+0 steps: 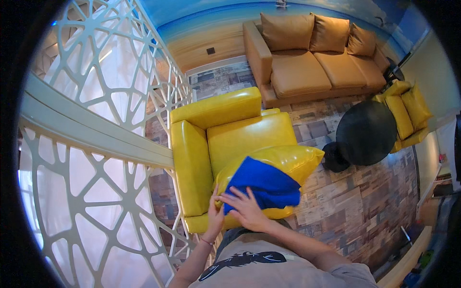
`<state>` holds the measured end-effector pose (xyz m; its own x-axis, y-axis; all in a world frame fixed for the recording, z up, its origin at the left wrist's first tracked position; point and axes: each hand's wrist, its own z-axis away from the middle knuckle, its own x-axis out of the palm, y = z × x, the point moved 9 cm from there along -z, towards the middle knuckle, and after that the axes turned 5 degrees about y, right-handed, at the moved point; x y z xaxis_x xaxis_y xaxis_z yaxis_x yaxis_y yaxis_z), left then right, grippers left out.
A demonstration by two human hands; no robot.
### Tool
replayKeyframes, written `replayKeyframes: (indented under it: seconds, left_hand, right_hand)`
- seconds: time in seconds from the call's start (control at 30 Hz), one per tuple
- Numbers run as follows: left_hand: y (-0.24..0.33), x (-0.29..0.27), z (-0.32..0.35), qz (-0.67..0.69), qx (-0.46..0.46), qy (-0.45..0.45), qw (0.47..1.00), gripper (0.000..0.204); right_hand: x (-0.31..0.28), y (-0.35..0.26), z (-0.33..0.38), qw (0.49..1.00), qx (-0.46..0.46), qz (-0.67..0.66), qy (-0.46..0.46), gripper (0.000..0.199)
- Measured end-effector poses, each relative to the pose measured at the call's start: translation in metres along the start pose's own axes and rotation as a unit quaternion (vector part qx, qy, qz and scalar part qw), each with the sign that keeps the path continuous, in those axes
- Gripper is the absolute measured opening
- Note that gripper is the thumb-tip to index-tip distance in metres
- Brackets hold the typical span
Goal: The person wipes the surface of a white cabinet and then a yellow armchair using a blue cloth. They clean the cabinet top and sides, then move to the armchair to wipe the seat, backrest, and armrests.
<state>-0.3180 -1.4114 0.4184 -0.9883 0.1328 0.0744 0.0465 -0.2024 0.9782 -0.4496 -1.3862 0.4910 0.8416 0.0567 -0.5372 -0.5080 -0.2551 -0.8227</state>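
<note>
A yellow leather cushion is lifted over the seat of a yellow armchair. My left hand grips the cushion's near-left edge, holding it up. A blue cloth lies spread on the cushion's face. My right hand presses flat on the cloth's near end, fingers spread.
A white lattice screen stands at my left. A tan sofa sits at the back. A round black table and a second yellow chair stand to the right on patterned flooring.
</note>
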Motion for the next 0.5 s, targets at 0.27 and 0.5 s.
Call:
replayKeyframes:
  seconds: [0.27,0.5]
  left_hand:
    - [-0.012,-0.052,0.009,-0.113,0.030,0.097,0.988,0.022]
    - [-0.053,-0.009,0.029,0.103,-0.162,0.091,0.977,0.055]
  right_hand:
    - [-0.068,0.115,0.003,0.938,0.044,0.324,0.118,0.049]
    - [-0.158,0.165,0.045,0.892,0.097,0.269,0.350,0.044]
